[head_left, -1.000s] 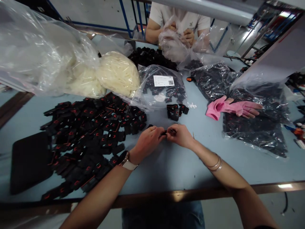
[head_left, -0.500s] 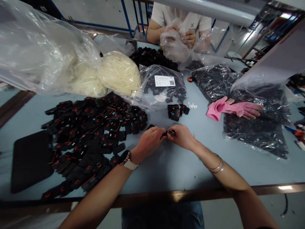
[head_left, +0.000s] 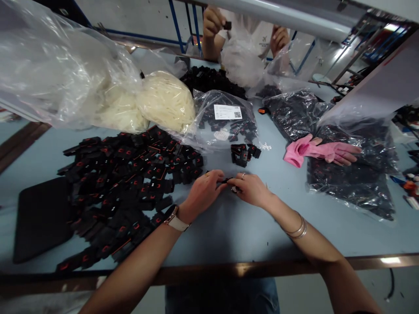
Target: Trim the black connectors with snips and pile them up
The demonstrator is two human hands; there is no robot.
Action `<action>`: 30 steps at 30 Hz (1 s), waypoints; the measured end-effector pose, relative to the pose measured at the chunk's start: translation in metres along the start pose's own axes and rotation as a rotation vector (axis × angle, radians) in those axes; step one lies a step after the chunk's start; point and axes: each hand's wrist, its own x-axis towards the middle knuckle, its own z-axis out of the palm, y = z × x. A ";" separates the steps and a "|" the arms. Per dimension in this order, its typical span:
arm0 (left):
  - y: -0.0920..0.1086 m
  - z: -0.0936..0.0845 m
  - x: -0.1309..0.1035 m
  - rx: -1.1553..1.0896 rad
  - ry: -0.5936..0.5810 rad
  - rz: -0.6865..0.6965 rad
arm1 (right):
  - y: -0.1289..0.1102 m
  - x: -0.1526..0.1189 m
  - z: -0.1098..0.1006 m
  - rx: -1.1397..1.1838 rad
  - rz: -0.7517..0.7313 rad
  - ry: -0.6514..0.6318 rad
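My left hand (head_left: pixel 207 188) and my right hand (head_left: pixel 250 188) meet over the middle of the table. Both are closed, pinching a small black plastic connector (head_left: pixel 225 180) between their fingertips. Fingers cover most of it. A second small dark, shiny piece (head_left: pixel 235 189) shows under the curled fingers of my right hand; its kind is unclear. Left of my hands spreads a big heap of black connectors (head_left: pixel 131 174) with orange-red parts. A few more black connectors (head_left: pixel 242 155) lie just beyond my right hand, beside some tiny white pieces (head_left: pixel 266 147).
Clear bags of pale yellow parts (head_left: pixel 166 102) stand at back left, beside a labelled bag (head_left: pixel 225 113) of black parts. Pink gloves (head_left: pixel 322 150) rest on bagged black parts (head_left: pixel 350 187) at right. A black tray-like panel (head_left: pixel 42 220) lies left. Across the table, a co-worker's hand (head_left: pixel 213 22) holds a dark piece.
My fingers have shifted slightly around the connector, my hands staying in almost the same place. Across the table, the co-worker's hands have moved apart and up, one raising a small dark piece.
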 end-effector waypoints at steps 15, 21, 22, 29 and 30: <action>0.002 -0.003 0.002 -0.027 -0.012 -0.047 | 0.016 0.008 -0.011 0.651 0.434 0.023; 0.002 -0.005 0.002 -0.030 0.005 -0.026 | 0.023 0.003 -0.021 0.743 0.377 -0.052; 0.002 -0.005 0.002 -0.032 0.006 -0.022 | 0.023 0.002 -0.023 0.707 0.340 -0.045; 0.002 -0.006 0.003 -0.019 -0.016 -0.043 | 0.030 -0.002 -0.034 0.550 0.257 -0.013; 0.002 -0.006 0.003 -0.022 -0.016 -0.045 | 0.030 -0.002 -0.035 0.523 0.289 -0.002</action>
